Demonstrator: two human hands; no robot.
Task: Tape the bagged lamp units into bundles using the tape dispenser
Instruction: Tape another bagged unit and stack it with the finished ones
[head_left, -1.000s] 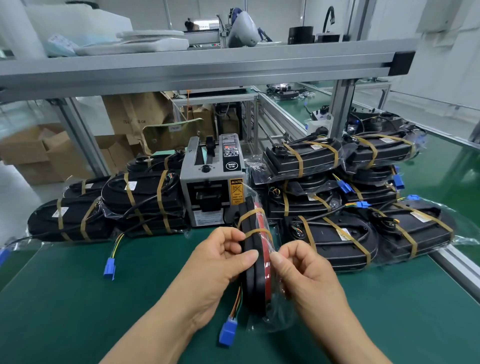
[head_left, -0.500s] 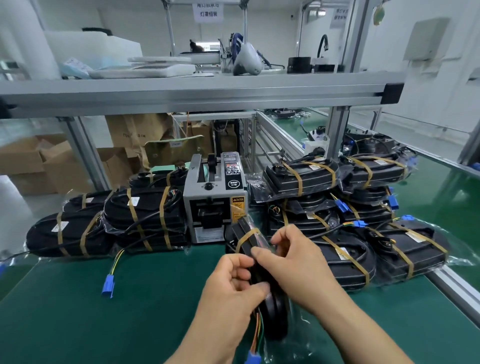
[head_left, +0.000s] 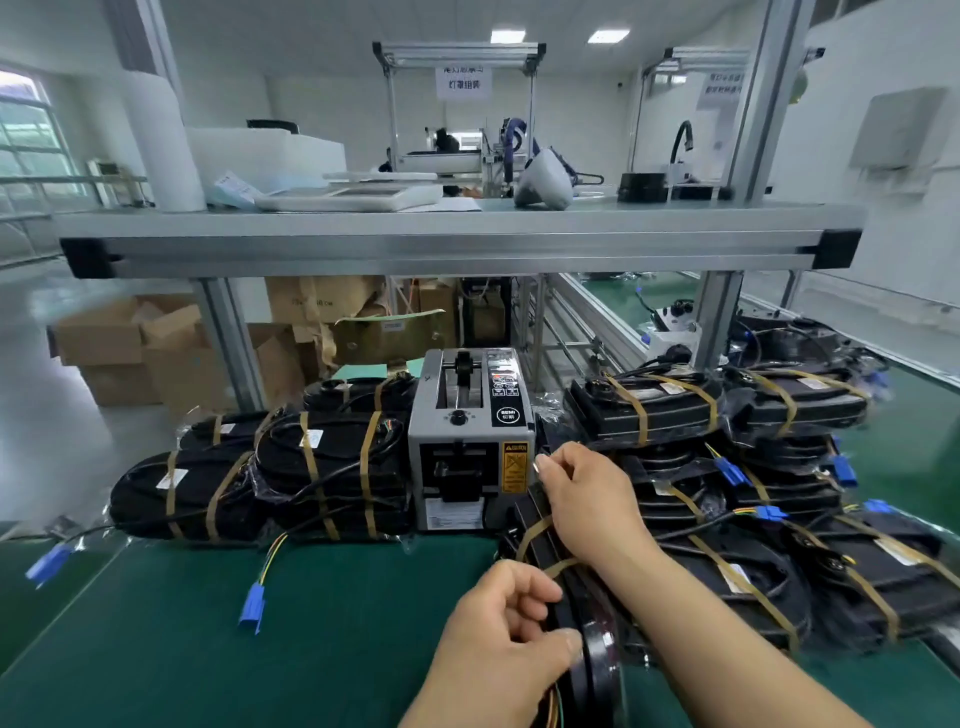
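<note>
While the left hand (head_left: 498, 639) grips the near edge of a bagged lamp unit (head_left: 597, 660) standing on edge on the green bench (head_left: 182, 665), the right hand (head_left: 587, 504) lies over the unit's taped far end. Its fingers are curled just beside the tape dispenser (head_left: 467, 452); whether they pinch anything I cannot tell. Left of the dispenser lie taped bundles (head_left: 322, 467), and a taller stack (head_left: 660, 410) rises to its right.

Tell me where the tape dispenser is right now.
Head view, centre: the tape dispenser stands on the green table, between the taped bundles on its left and the bundle stack on its right, the right hand close by.
</note>
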